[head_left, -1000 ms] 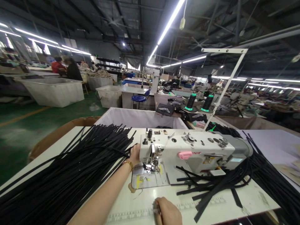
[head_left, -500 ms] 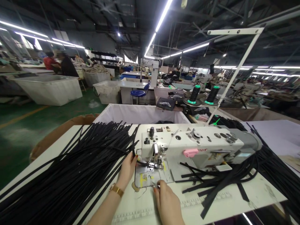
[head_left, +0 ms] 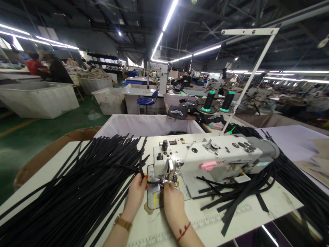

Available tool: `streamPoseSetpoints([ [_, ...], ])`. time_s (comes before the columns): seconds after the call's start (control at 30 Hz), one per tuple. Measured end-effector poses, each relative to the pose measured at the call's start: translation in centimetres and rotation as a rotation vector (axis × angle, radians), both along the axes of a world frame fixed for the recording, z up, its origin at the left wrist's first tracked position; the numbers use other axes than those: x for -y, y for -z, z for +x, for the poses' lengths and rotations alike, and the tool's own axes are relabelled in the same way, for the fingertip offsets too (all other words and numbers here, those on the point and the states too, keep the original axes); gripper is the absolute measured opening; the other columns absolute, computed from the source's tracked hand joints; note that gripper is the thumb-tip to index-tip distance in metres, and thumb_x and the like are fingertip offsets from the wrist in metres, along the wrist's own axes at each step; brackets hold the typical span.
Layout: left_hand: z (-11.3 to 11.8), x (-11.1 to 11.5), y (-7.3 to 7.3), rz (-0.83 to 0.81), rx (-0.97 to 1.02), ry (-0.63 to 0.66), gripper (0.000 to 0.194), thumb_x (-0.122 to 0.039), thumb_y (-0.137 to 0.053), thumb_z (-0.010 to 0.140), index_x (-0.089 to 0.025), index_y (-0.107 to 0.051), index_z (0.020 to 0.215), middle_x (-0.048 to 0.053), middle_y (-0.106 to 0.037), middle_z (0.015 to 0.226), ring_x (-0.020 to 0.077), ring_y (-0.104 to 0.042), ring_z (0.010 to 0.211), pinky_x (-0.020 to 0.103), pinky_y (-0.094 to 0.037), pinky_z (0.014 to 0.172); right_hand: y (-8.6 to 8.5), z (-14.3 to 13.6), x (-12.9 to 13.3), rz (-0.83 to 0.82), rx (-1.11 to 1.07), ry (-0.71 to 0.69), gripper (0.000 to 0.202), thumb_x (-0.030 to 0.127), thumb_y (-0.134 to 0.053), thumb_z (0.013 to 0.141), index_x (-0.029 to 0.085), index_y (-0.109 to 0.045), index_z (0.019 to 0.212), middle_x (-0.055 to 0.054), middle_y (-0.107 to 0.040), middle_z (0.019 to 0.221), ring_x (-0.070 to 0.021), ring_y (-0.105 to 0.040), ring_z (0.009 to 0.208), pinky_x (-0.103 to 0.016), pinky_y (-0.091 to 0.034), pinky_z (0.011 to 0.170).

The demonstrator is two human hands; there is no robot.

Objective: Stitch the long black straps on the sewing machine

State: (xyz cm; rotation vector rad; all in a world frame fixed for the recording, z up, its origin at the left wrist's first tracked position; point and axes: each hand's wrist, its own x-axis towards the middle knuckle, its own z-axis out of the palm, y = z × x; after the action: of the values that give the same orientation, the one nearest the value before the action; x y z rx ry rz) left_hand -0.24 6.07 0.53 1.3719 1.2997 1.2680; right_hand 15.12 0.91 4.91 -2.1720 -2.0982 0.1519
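Note:
My left hand (head_left: 137, 192) pinches a black strap (head_left: 141, 171) just left of the needle area, and the strap's end runs in toward the presser foot. My right hand (head_left: 173, 200) is closed right at the presser foot of the white sewing machine (head_left: 200, 154). Its fingertips are bent away from view, so what they hold is hidden. Under both hands lies the metal needle plate (head_left: 154, 202) with yellow marks. A large pile of black straps (head_left: 84, 181) covers the table to the left of my left hand.
More black straps (head_left: 239, 199) lie on the right, across the machine bed. A printed ruler (head_left: 200, 224) runs along the table (head_left: 282, 202). Behind the machine stand a white-lined bin (head_left: 144, 125), two black thread cones (head_left: 209, 101) and a thread stand (head_left: 253, 75). People work farther off at left.
My right hand has moved up and forward from the table front, where a thin metal tip showed at its fingers, to the presser foot. My left hand stays on the strap. The view has shifted slightly.

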Motion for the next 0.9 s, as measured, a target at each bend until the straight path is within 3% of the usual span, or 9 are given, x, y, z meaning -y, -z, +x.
streamPoseSetpoints([
  [0.23, 0.2, -0.2, 0.0, -0.018, 0.051, 0.008, 0.029, -0.049, -0.055, 0.084, -0.020, -0.055, 0.082, -0.001, -0.058, 0.067, 0.0182, -0.056, 0.057, 0.028, -0.046, 0.055, -0.3, -0.8, -0.5, 0.021, 0.038, -0.020, 0.036, -0.005, -0.034, 0.084, 0.015, -0.063, 0.089, -0.010, -0.073, 0.083, -0.0251, -0.072, 0.070, -0.030, -0.051, 0.054],
  [0.4, -0.1, -0.4, 0.4, -0.029, 0.088, 0.031, 0.031, -0.047, -0.057, 0.084, -0.019, -0.059, 0.097, 0.004, -0.066, 0.083, 0.0207, -0.061, 0.068, 0.030, -0.050, 0.062, -0.1, 0.0, 0.3, 0.030, 0.018, 0.007, 0.031, 0.001, -0.038, 0.087, 0.017, -0.063, 0.094, -0.008, -0.074, 0.081, -0.0256, -0.073, 0.068, -0.032, -0.051, 0.054],
  [0.57, -0.1, -0.8, 1.2, -0.037, 0.065, 0.027, 0.038, -0.048, -0.059, 0.082, -0.018, -0.062, 0.103, 0.006, -0.069, 0.089, 0.0226, -0.063, 0.075, 0.031, -0.051, 0.063, 0.6, 3.0, 3.9, 0.057, -0.092, 0.054, 0.019, 0.019, -0.046, 0.091, 0.021, -0.058, 0.107, -0.005, -0.073, 0.094, -0.0258, -0.073, 0.071, -0.033, -0.051, 0.056],
  [0.73, 0.1, -1.6, 1.2, -0.069, 0.072, -0.017, 0.048, -0.049, -0.061, 0.078, -0.015, -0.061, 0.112, 0.012, -0.068, 0.102, 0.0248, -0.065, 0.081, 0.035, -0.054, 0.068, 2.7, 5.1, 8.2, 0.133, -0.276, -0.016, 0.021, 0.029, -0.041, 0.095, 0.023, -0.054, 0.110, -0.005, -0.072, 0.097, -0.0196, -0.071, 0.077, -0.027, -0.052, 0.064],
  [0.83, -0.4, 0.0, 0.0, -0.051, 0.074, -0.124, 0.051, -0.048, -0.067, 0.070, -0.014, -0.062, 0.108, 0.016, -0.063, 0.113, 0.0293, -0.064, 0.097, 0.041, -0.053, 0.083, 4.0, 5.3, 9.3, 0.258, -0.376, -0.061, 0.027, 0.035, -0.036, 0.096, 0.023, -0.056, 0.111, -0.006, -0.071, 0.098, -0.0186, -0.070, 0.080, -0.026, -0.053, 0.065],
  [0.9, -1.1, 3.0, -0.9, -0.059, 0.077, -0.101, 0.047, -0.048, -0.068, 0.070, -0.019, -0.063, 0.107, 0.014, -0.061, 0.118, 0.0310, -0.061, 0.105, 0.043, -0.053, 0.086, 4.6, 5.4, 9.4, 0.316, -0.463, -0.057, 0.032, 0.041, -0.036, 0.096, 0.022, -0.056, 0.112, -0.006, -0.071, 0.096, -0.0178, -0.070, 0.077, -0.025, -0.054, 0.064],
])
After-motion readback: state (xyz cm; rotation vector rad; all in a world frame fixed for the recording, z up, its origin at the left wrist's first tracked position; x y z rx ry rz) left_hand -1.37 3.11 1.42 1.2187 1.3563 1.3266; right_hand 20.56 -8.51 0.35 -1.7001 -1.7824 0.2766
